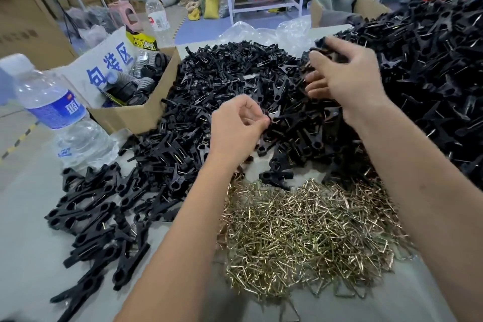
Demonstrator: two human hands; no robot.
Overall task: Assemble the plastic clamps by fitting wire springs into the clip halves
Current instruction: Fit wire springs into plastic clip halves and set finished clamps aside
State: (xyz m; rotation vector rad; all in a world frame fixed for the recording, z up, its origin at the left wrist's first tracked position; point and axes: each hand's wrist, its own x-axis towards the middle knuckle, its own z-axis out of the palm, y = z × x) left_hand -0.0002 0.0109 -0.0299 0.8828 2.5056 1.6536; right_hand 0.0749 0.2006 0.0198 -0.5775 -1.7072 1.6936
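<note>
A big heap of black clip halves (224, 81) covers the middle of the table. In front of it lies a pile of brass-coloured wire springs (308, 232). My left hand (235, 131) hovers over the heap with curled fingers and pinches a black clip half at its fingertips. My right hand (345, 76) reaches further back with spread fingers, and its fingertips curl round a black clip piece (322, 46) at the top of the heap. Assembled black clamps (94, 219) lie in a loose group at the left front.
A taller mound of black clamps (431, 65) fills the right side. A cardboard box (146, 110) with black parts stands at the left. A water bottle (60, 112) stands near the table's left edge. Clear plastic bags (264, 31) lie behind the heap.
</note>
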